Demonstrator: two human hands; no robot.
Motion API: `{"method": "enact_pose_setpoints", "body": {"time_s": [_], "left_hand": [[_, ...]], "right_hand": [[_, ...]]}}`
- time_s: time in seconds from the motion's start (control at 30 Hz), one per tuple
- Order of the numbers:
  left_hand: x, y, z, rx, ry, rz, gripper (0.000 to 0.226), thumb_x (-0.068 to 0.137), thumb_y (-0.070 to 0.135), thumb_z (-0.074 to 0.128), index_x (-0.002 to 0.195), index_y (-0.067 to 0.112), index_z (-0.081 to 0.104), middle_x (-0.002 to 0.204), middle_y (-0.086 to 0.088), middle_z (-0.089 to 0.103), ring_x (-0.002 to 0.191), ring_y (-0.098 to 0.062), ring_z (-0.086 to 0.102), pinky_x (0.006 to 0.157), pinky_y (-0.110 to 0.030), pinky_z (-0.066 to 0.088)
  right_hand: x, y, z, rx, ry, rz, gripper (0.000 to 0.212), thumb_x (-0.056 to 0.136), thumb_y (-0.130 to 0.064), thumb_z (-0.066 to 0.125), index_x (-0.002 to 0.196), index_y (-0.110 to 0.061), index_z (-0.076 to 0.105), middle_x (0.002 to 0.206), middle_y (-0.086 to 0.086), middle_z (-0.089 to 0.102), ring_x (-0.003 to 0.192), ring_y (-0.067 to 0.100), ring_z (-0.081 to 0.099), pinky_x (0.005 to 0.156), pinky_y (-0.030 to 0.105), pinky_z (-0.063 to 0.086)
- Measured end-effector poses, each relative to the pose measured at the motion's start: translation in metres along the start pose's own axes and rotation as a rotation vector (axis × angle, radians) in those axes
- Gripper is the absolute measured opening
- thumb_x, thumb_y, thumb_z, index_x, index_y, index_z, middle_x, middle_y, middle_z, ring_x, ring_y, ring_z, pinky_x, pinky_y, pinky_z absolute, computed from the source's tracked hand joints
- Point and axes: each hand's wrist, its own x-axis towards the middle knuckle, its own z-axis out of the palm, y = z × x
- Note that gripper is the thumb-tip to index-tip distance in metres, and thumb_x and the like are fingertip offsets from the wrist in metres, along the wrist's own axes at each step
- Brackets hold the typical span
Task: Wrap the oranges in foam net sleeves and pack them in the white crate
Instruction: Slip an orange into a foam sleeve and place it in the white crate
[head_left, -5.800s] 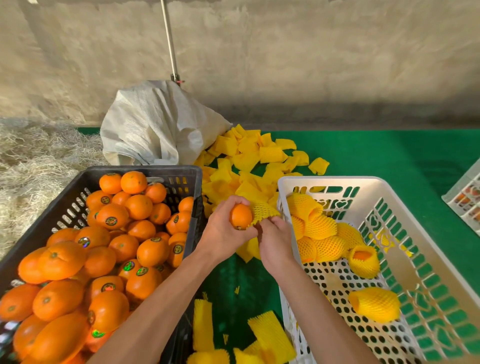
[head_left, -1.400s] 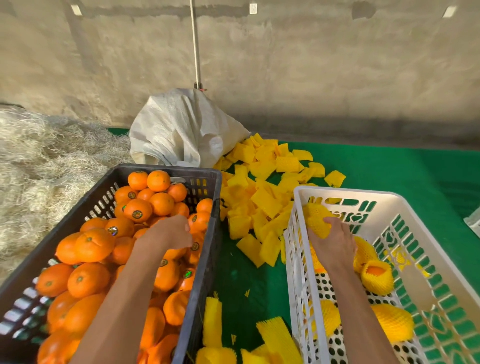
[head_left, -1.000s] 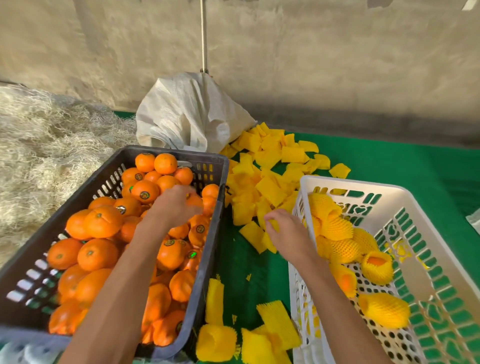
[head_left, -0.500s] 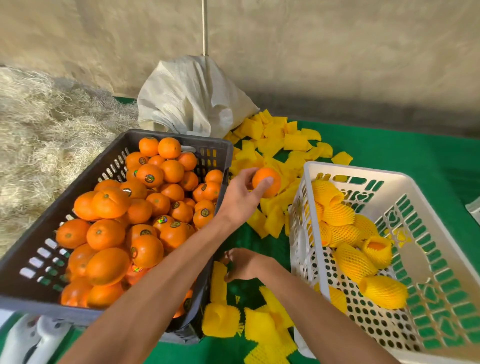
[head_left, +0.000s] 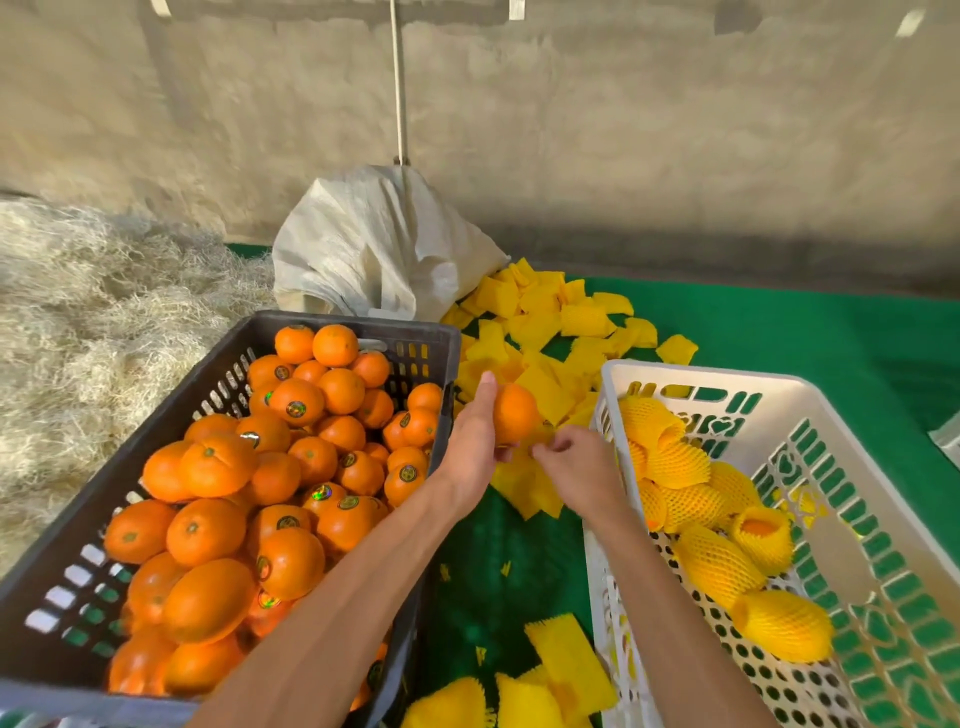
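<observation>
- Now the left hand (head_left: 470, 452) holds a bare orange (head_left: 514, 420) above the green cloth (head_left: 779, 332), in the gap between the two crates; its fingers curl round the fruit's far side, with one straight finger lying up along its left edge.
- Just to the right, the right hand (head_left: 579, 467) has its fingers curled, pinching at the yellow foam beneath the orange; whether that is one sleeve or several overlapping pieces, I cannot tell.
- Left of the hands, the dark crate (head_left: 332, 325) is heaped with unwrapped oranges (head_left: 291, 467), many bearing round stickers.
- On the right, the white crate (head_left: 691, 376) holds wrapped oranges (head_left: 717, 561) in yellow netting along its left side, one with its orange top showing through the open end.
- Loose foam net sleeves (head_left: 545, 332) lie scattered on the cloth behind both hands, and a few more (head_left: 566, 665) lie near the bottom edge.
- Behind the dark crate slumps a white sack (head_left: 374, 249), with pale straw (head_left: 104, 312) piled at far left.
</observation>
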Motion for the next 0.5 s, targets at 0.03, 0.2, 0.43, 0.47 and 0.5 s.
{"method": "enact_pose_setpoints", "body": {"time_s": [0.03, 0.2, 0.43, 0.47, 0.5], "left_hand": [[0.001, -0.001, -0.002, 0.031, -0.025, 0.018, 0.064, 0.093, 0.071, 0.056, 0.128, 0.017, 0.060, 0.108, -0.012, 0.065, 0.080, -0.025, 0.058, 0.065, -0.035, 0.046], [0.004, -0.008, -0.006, 0.173, -0.025, 0.057, 0.064, 0.088, 0.060, 0.072, 0.133, 0.016, 0.057, 0.121, -0.010, 0.069, 0.101, -0.030, 0.069, 0.094, -0.048, 0.057], [0.004, -0.004, -0.001, 0.003, -0.055, 0.013, 0.059, 0.094, 0.035, 0.073, 0.138, 0.003, 0.050, 0.136, -0.013, 0.060, 0.121, -0.029, 0.064, 0.104, -0.048, 0.054], [0.004, -0.003, -0.001, 0.011, -0.059, 0.009, 0.058, 0.095, 0.034, 0.072, 0.138, 0.002, 0.051, 0.136, -0.014, 0.060, 0.121, -0.030, 0.063, 0.105, -0.049, 0.053], [0.004, -0.002, -0.001, 0.011, -0.068, -0.002, 0.056, 0.095, 0.033, 0.072, 0.138, 0.003, 0.051, 0.137, -0.013, 0.059, 0.122, -0.030, 0.062, 0.105, -0.049, 0.053]], "right_hand": [[0.001, 0.002, -0.010, 0.123, 0.080, 0.003, 0.021, 0.085, -0.026, 0.077, 0.072, -0.016, 0.064, 0.066, -0.006, 0.061, 0.063, 0.010, 0.056, 0.054, 0.025, 0.037], [-0.009, 0.006, -0.018, 0.449, 0.146, -0.141, 0.028, 0.087, -0.012, 0.074, 0.071, -0.012, 0.051, 0.057, -0.008, 0.048, 0.053, 0.004, 0.040, 0.052, 0.017, 0.032], [-0.011, 0.011, -0.008, 0.797, -0.103, 0.046, 0.015, 0.101, -0.032, 0.059, 0.102, -0.023, 0.071, 0.094, -0.006, 0.072, 0.091, 0.010, 0.065, 0.085, 0.031, 0.050], [-0.010, 0.012, -0.006, 0.909, -0.133, 0.127, 0.021, 0.105, -0.025, 0.054, 0.117, -0.020, 0.070, 0.108, -0.002, 0.074, 0.105, 0.015, 0.068, 0.097, 0.037, 0.051], [-0.009, 0.013, -0.006, 0.973, -0.132, 0.180, 0.026, 0.107, -0.020, 0.051, 0.127, -0.015, 0.066, 0.115, 0.002, 0.073, 0.110, 0.018, 0.066, 0.104, 0.042, 0.050]]}}
